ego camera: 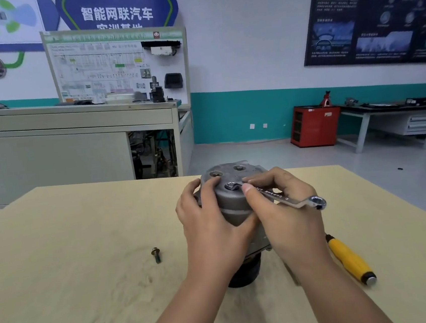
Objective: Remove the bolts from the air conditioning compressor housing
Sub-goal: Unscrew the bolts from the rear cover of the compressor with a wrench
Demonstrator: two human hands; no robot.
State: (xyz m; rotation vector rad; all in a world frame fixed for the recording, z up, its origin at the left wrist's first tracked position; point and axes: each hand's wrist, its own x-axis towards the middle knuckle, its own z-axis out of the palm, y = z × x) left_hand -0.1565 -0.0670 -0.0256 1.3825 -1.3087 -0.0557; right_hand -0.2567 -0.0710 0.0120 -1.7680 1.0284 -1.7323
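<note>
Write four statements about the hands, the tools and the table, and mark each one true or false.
1. The right hand holds the wrench, whose far end sits on top of the compressor housing. True.
2. The left hand lies flat on the table. False: it grips the housing's side.
3. A loose bolt lies on the table left of the housing. True.
4. The yellow-handled tool is held in a hand. False: it lies on the table, to the right.
</note>
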